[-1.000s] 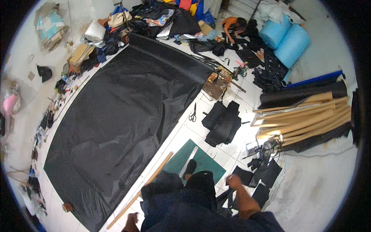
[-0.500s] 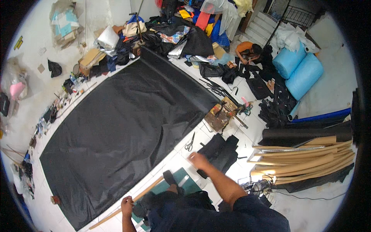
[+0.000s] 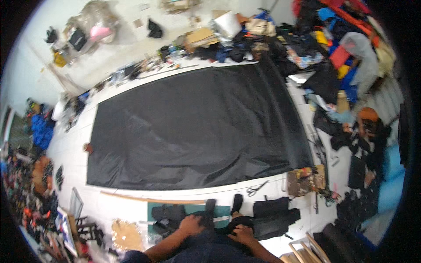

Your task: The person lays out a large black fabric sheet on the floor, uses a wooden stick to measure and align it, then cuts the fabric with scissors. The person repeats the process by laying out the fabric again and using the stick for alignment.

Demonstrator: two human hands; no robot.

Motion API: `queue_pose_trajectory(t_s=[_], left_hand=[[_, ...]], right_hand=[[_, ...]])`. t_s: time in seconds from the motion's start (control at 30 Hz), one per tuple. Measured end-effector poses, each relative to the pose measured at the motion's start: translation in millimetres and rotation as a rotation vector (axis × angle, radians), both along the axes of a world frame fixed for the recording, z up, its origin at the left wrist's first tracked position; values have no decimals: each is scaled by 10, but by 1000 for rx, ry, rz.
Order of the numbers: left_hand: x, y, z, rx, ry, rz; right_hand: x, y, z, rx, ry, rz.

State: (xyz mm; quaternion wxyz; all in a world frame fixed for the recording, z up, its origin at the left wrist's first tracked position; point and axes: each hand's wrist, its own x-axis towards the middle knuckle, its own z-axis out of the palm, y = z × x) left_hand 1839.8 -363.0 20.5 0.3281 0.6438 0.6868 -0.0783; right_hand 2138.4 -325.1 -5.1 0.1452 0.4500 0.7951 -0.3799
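Observation:
A wide sheet of black fabric [image 3: 197, 127] lies spread over the white floor in front of me, wrinkled along its near edge. My left hand [image 3: 191, 225] is at my dark-clothed left leg, over the green cutting mat [image 3: 150, 210], fingers loosely out and holding nothing visible. On my right leg rests my right hand [image 3: 242, 233], its fingers apart. Scissors [image 3: 258, 188] lie by the fabric's near edge. Folded black cloth pieces [image 3: 274, 215] sit right of my feet, and more black cloth [image 3: 168, 214] covers part of the mat. Motion blurs the picture somewhat.
A long wooden strip [image 3: 149, 199] lies along the mat's far edge. At the fabric's right corner stands a stained wooden block [image 3: 298, 182]. A person in orange [image 3: 368, 115] crouches at the right. Heaped materials line the wall; brown rolls [image 3: 307, 252] lie at lower right.
My view has swung to the left. Both hands have come in to my legs; the right one has drawn back from beside the scissors, the left from near the wooden strip.

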Motion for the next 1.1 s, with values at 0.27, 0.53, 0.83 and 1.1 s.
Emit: queue_pose_trajectory(t_s=[0.27, 0.53, 0.83, 1.1], left_hand=[[205, -298, 56, -739, -367, 44], [776, -1482, -1570, -1209, -1178, -155], [-2098, 434, -4735, 163, -652, 1271], [-2734, -245, -6396, 481, 231, 1206]], right_hand=[[166, 745, 328, -901, -131, 111], [31, 555, -1034, -1399, -154, 350], [142, 2976, -4569, -366, -60, -562], [866, 2583, -6393, -465, 307, -1528]])
